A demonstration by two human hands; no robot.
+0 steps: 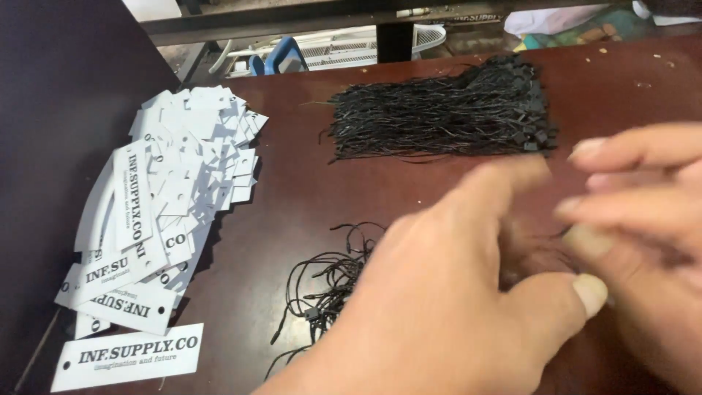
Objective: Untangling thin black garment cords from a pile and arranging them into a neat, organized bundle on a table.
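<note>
My left hand (439, 307) reaches in from the bottom centre, with its index finger stretched up and its thumb pointing right. My right hand (643, 219) comes in from the right edge, its fingers pointing left and nearly meeting the left thumb. Both hands are motion-blurred. Faint dark strands show between them, but I cannot tell whether either hand grips them. A loose tangle of black string loops (329, 285) lies on the brown table (292, 183), partly under my left hand. A neat bundle of black strings (439, 113) lies further back.
A fanned pile of white paper tags (175, 175) with printed lettering covers the table's left side, and one long tag (128, 356) lies at the front left. A dark panel (51, 146) stands at the left. White and blue clutter (322, 51) sits beyond the far edge.
</note>
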